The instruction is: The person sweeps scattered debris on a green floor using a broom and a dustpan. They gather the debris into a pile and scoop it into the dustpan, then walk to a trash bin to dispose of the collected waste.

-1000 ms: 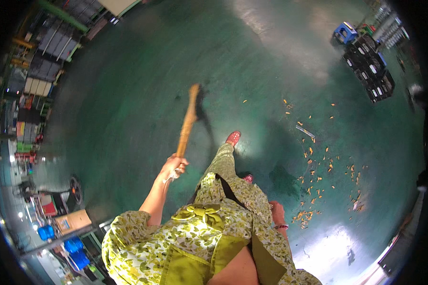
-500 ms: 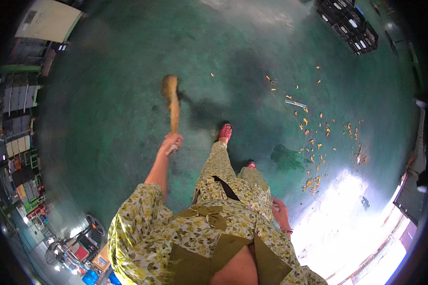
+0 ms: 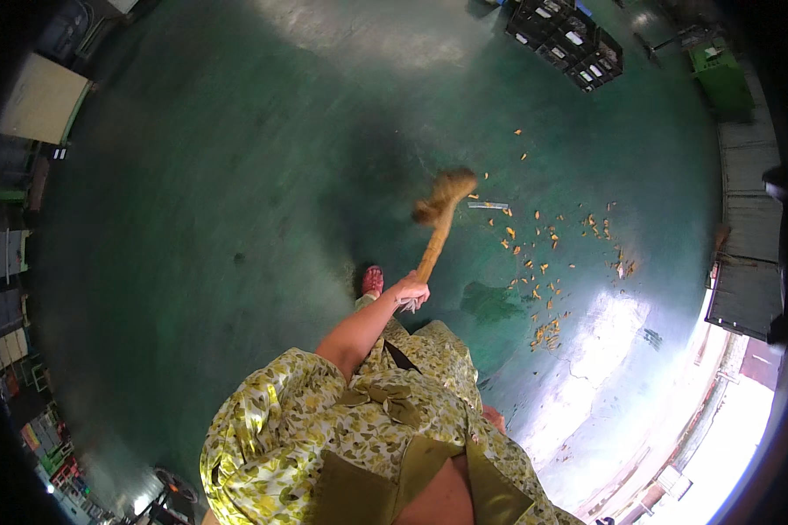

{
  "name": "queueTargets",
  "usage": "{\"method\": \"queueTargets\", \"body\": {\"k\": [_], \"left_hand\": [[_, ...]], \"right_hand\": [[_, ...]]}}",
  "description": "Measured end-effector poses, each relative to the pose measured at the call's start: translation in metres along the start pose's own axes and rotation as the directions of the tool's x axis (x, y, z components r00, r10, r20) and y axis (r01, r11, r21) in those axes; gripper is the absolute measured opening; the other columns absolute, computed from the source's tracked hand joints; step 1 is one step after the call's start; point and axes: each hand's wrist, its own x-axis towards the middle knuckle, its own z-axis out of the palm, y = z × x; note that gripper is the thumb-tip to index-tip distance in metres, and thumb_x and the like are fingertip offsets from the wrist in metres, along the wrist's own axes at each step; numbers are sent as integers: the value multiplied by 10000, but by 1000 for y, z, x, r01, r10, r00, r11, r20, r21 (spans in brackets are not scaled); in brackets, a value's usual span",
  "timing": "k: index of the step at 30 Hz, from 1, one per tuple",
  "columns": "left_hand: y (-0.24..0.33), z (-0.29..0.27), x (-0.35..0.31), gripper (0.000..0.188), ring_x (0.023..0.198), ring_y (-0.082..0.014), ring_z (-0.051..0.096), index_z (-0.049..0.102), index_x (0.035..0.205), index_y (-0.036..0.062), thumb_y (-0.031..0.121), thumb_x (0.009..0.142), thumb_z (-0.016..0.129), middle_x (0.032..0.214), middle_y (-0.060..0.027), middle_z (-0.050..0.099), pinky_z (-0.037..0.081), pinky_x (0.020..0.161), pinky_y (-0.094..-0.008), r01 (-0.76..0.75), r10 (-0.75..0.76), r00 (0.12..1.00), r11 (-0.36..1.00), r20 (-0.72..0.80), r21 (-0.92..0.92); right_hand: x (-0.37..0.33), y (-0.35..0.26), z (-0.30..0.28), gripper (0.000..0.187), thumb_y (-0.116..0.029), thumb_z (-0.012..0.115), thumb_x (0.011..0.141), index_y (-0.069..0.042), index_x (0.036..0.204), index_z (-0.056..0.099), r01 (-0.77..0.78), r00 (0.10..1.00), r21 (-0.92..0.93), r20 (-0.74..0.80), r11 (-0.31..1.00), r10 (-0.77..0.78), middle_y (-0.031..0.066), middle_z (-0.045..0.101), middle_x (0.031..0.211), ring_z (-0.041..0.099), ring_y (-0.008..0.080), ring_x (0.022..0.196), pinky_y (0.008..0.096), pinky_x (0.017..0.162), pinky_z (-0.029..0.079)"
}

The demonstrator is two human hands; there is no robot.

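The broom (image 3: 435,245) has swung from the person's left to in front of them since the earlier frame, and its blurred head is now just beside a pale strip (image 3: 488,206) on the floor (image 3: 263,166). Going left to right, stacked shelves (image 3: 4,254) line the left edge, probably kept there to leave walking room, with a wheel (image 3: 175,484) near the bottom. Nearer the middle, a red shoe (image 3: 373,280) points forward.

Right of it, the left grip (image 3: 411,290) is closed around the upper end of the broom handle; holding it that high likely gives the reach to bring the bristles down low. Something whitish shows under the fingers, but I can't tell what. The broom slants up and to the right from this grip, and the strip lies flat next to its head. The right grip (image 3: 493,418) hangs by the hip, partly hidden by the flowered clothing (image 3: 280,411), and I cannot tell whether it is wide or narrow.

Yellow leaves (image 3: 547,334) lie loosely scattered farther right, seemingly dropped rather than set down. Black crates (image 3: 565,39) sit close together beyond them, perhaps to save space. Their pale patches may be labels, but no writing is legible; marks on the green box (image 3: 722,79) are too small to read.
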Motion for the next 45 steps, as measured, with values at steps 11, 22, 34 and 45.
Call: {"method": "queueTargets", "body": {"k": [11,22,34,45], "left_hand": [[64,-49,-120,339,394,-27,347,416,1013,31,-24,706,549,542,33,380,266,340,-180,150,-15,968,836,251,-528],[104,-173,-171,411,397,-84,414,409,1060,-3,-46,669,529,563,-13,439,326,332,-210,-104,0,786,986,-618,-132],[117,-138,26,159,373,-121,433,483,752,17,24,620,573,502,-36,460,350,327,-269,-107,59,872,992,-486,-70],[158,105,86,419,465,-166,571,449,976,-5,100,592,577,545,-100,548,461,437,-270,50,-69,997,909,30,414]], "right_hand": [[28,-65,32,351,-96,538,733,-28,1078,524,-17,1000,313,-7,950,21,55,612,832,579,156,681,274,550,466],[80,-159,19,315,-146,477,786,-63,1086,523,-46,983,-134,-183,990,21,70,615,858,583,128,698,254,576,480],[26,-122,-61,324,-107,490,793,6,1097,495,-198,934,222,-253,955,252,98,602,822,592,143,662,252,533,488],[62,-133,-31,322,-135,483,790,-14,1087,517,-87,948,378,-253,922,193,100,601,849,586,145,670,251,550,486]]}}
